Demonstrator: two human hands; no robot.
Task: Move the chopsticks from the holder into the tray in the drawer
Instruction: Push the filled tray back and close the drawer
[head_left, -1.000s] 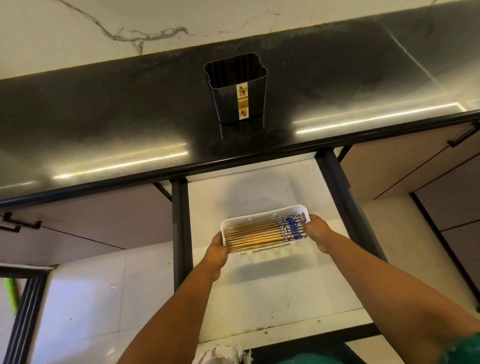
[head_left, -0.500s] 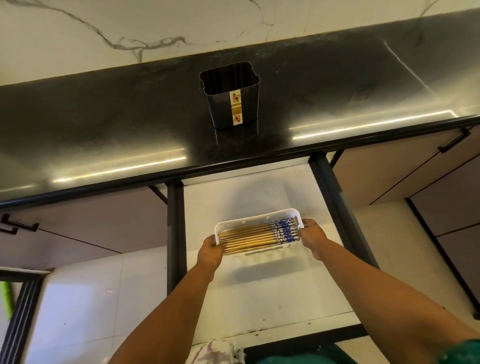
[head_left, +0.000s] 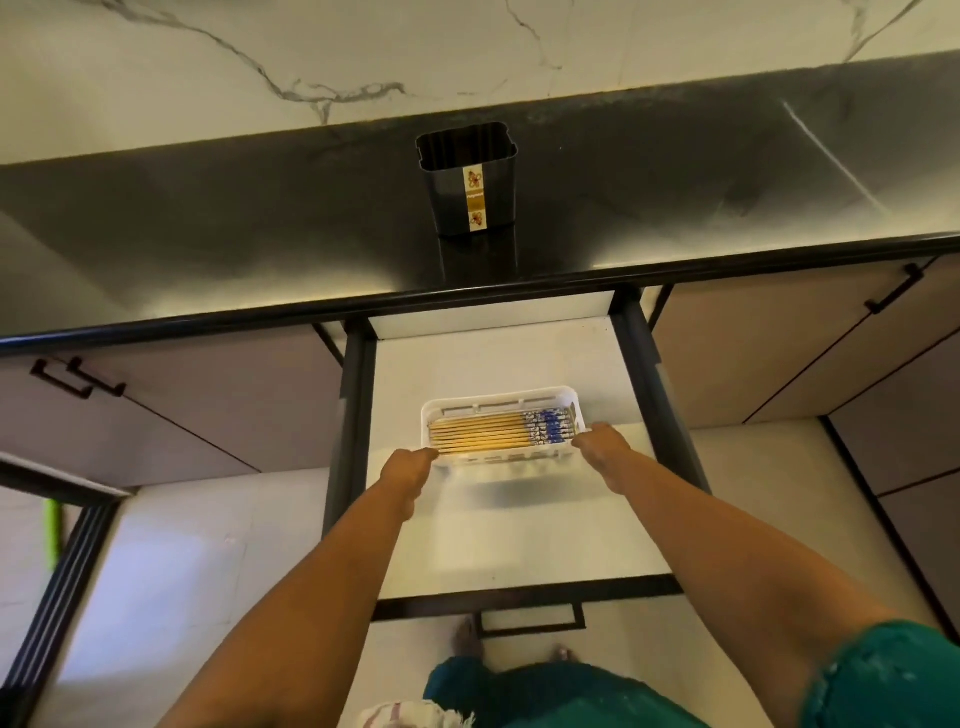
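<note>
In the open drawer: your wooden chopsticks with blue-patterned ends (head_left: 501, 434) lie flat, side by side.
Tray: white slotted plastic tray (head_left: 498, 406) on the white drawer floor (head_left: 519, 540).
Hands: your left hand (head_left: 407, 472) and right hand (head_left: 600, 448) each grasp a tray end.
Holder: black ribbed plastic holder (head_left: 470, 179) upright on the dark counter (head_left: 208, 228).

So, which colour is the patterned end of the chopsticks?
Blue and white on the chopsticks, seen in the head view.

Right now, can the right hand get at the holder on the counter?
Probably not at once: the right hand grips the white tray in the drawer. The black holder stands unobstructed.
</note>
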